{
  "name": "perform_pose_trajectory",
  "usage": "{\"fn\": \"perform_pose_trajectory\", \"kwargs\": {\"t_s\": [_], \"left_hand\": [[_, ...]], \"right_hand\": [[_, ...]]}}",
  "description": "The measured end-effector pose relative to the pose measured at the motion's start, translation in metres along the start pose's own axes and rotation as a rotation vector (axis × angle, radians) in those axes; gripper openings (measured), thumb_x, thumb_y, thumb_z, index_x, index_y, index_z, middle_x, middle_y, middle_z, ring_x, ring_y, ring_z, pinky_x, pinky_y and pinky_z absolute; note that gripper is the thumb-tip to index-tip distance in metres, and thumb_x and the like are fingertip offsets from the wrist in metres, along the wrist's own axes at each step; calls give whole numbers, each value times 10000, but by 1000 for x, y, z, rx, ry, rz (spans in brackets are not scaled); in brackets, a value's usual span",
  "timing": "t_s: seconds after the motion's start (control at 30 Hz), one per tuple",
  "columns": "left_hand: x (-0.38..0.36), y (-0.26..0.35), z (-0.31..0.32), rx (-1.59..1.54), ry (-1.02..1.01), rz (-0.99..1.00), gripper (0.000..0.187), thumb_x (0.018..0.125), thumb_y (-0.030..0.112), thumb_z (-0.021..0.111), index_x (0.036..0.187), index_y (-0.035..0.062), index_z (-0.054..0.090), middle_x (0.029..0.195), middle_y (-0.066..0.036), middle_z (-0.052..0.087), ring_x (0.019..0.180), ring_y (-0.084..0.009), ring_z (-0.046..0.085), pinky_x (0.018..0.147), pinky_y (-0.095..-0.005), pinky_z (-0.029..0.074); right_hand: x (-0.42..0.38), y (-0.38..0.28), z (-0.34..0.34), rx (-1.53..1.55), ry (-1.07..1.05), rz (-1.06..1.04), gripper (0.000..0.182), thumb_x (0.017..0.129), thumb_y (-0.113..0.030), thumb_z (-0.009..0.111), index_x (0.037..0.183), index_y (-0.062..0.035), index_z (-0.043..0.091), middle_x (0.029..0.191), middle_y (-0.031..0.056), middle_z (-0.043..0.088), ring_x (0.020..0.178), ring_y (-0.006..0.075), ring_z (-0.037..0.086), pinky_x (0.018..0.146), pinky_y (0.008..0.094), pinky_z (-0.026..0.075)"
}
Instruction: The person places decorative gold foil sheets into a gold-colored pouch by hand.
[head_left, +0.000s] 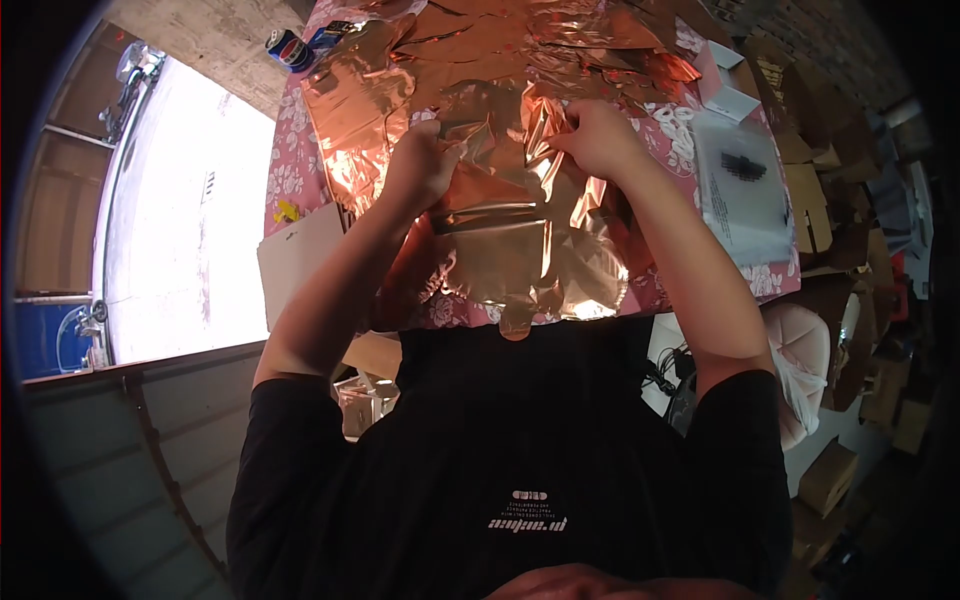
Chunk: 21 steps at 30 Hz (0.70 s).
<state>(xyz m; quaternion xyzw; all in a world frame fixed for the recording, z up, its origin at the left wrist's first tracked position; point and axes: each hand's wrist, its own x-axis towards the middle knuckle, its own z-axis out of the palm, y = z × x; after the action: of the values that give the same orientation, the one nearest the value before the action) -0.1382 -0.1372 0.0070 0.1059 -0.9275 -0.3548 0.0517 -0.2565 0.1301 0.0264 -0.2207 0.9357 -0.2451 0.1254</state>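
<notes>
A rose-gold foil balloon (490, 260), flat and creased, lies in front of me with a rounded tab hanging at the table's near edge. My left hand (422, 168) is closed, its fingers pinching the foil at the left side. On the other side my right hand (600, 142) pinches the balloon near its upper right, where the foil bunches into bright folds. More shiny copper foil pieces (480, 45) spread across the far part of the table, and another sheet (350, 110) lies to the left. The fingertips are partly hidden by the foil.
A pink flowered tablecloth (292, 160) covers the table. A blue can (287, 48) stands at the far left, a white open box (727, 82) at the far right. A clear plastic bag (745, 200) and white coils (676, 130) lie right; a pale cardboard sheet (300, 262) left.
</notes>
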Motion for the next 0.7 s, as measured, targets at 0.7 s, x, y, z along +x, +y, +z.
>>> {"fn": "perform_pose_trajectory", "kwargs": {"t_s": [0.7], "left_hand": [[46,33,34,-3,171,34,309,956,211,807,1162,-11,746,926,-178,784,812,-229,749,739,-361,574]], "right_hand": [[-51,11,-15,-467,507,-29,508,859,-427,893,1123,-37,703,1160,179,755,1048,370,731,898,478,598]]}}
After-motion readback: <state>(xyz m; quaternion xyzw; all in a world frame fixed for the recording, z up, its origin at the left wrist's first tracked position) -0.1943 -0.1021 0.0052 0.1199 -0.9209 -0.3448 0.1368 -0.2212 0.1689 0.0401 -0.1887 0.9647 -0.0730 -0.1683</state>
